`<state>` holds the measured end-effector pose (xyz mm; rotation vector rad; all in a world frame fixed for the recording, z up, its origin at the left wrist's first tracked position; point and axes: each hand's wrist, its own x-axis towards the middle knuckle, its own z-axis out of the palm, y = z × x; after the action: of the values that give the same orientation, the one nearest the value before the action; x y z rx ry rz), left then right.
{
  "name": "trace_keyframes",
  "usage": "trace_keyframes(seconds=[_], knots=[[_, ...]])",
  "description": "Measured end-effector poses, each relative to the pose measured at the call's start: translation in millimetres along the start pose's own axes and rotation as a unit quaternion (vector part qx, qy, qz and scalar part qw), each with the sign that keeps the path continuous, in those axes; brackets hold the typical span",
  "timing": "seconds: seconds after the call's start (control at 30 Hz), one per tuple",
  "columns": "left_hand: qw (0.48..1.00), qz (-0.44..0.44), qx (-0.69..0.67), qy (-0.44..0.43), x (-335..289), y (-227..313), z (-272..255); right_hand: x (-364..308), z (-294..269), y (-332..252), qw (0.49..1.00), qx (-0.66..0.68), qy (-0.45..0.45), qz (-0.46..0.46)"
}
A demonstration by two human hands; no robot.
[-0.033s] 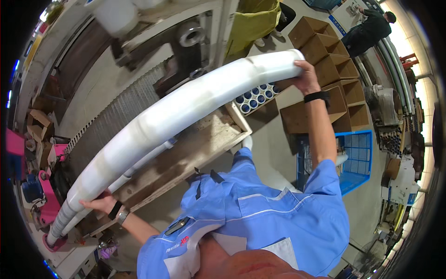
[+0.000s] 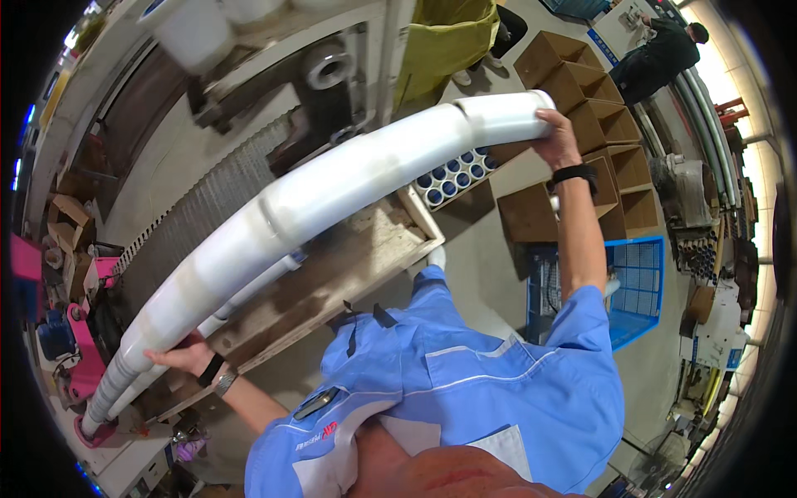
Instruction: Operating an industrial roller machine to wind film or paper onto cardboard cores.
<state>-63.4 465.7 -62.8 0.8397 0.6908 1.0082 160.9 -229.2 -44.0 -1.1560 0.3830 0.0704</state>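
Note:
A long white roll [image 2: 332,187], bent by the lens and divided by seams into sections, stretches from lower left to upper right in front of me. Around its right end, my right hand [image 2: 556,139] is closed, fingers at the end face. My left hand [image 2: 189,357] grips the underside near the left end, thumb along the side and its other fingers partly hidden. Past that hand, a greyish ribbed length [image 2: 112,388] runs down to a pink mount [image 2: 90,432]. Below the roll lies a thinner white tube [image 2: 257,286] along a worn wooden trough [image 2: 357,257].
Dark machine parts with a metal ring [image 2: 329,70] stand just beyond the roll. To the right are a box of blue-cored white rolls [image 2: 448,184], cardboard boxes [image 2: 614,124] and a blue crate [image 2: 638,286]. Another person [image 2: 660,50] stands at far right.
The white roll has slid slightly rightward with my right hand, and the seam near its right end looks wider. My left hand stays nearly in place, so the seams have shifted past it.

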Motion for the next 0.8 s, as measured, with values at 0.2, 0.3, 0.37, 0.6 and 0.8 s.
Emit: trace_keyframes(seconds=[0.2,0.3,0.37,0.6,0.8], knots=[[0.962,-0.171,-0.131,-0.166,-187,-137,142,79,-196,1,0.934,-0.223,0.256,-0.113],[0.963,-0.140,-0.087,-0.211,-260,-222,186,57,-231,32,0.942,-0.069,0.323,-0.062],[0.959,-0.096,0.064,-0.258,-296,-277,208,32,-294,80,0.944,0.092,0.315,-0.038],[0.677,-0.458,0.329,-0.472,-366,-350,194,-131,-278,203,0.928,-0.110,0.334,0.120],[0.427,-0.437,0.320,-0.724,-503,-380,261,-159,-274,129,0.814,-0.417,0.405,0.000]])
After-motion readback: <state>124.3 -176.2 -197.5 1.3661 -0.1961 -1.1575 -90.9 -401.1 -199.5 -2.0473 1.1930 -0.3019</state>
